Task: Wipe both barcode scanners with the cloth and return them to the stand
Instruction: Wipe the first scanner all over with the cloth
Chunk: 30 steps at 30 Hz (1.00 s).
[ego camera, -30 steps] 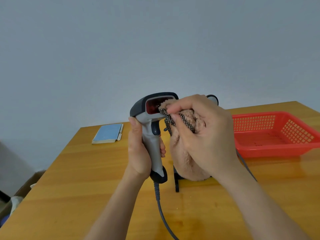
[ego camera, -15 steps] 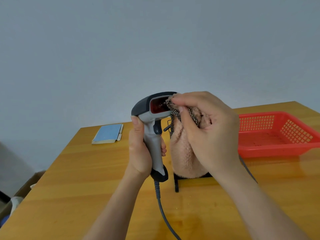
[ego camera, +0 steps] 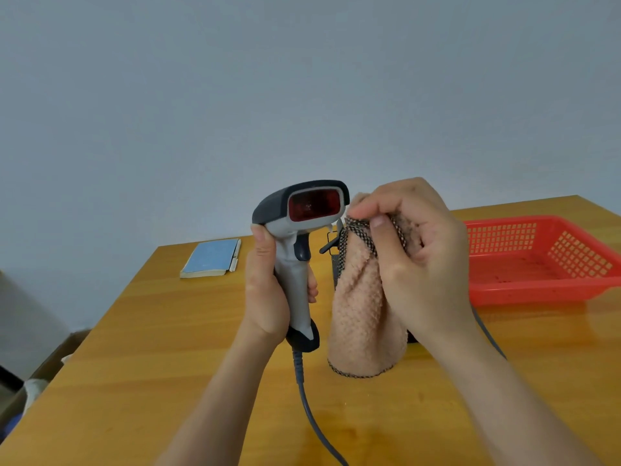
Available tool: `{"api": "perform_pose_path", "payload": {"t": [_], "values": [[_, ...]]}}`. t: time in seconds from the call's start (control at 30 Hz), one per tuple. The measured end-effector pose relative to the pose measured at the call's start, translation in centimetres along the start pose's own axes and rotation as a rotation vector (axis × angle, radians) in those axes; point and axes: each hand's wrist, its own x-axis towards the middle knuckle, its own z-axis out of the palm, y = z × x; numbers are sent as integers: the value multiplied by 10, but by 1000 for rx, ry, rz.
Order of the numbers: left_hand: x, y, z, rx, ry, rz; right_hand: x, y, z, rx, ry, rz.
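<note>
1. Left hand [ego camera: 268, 290] gripped the handle of a grey barcode scanner [ego camera: 299, 243], fingers wrapped round it. The scanner was held upright above the counter [ego camera: 161, 331], red scan window facing the camera, cable [ego camera: 309, 405] hanging down toward the near edge.
2. Right hand [ego camera: 420, 260] had the pink cloth [ego camera: 363, 317] bunched in curled fingers. The checked trim was pinched at the top, the rest draped down to about counter level.
3. Cloth sat just beside the scanner head on its right. Couldn't tell if it was touching the housing. The window itself was uncovered.
4. Stand [ego camera: 332, 243]: only a dark bracket and a bit of the base showed behind the cloth. Second scanner not clearly visible, probably hidden behind the right hand, so can't confirm.
5. Progress, my read: mid-wipe on the first scanner, the window possibly done. Left to do: finish the body, dock it, then wipe and dock the second unit.
6. Also on the counter: a red plastic basket [ego camera: 537, 264] to the right and a blue booklet [ego camera: 211, 258] back left, both well apart from the work.
</note>
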Motion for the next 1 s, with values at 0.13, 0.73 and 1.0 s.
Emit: {"api": "perform_pose_path", "payload": {"t": [0.13,0.73,1.0], "values": [[0,-1,0,1,1,-3,3,-8,2,49,-8,12],[1,1,2,-18,1,28,5,5,14,-311,46,-302],[0,1,5,-69,29,-33,10,7,3,-130,-94,-41]]}}
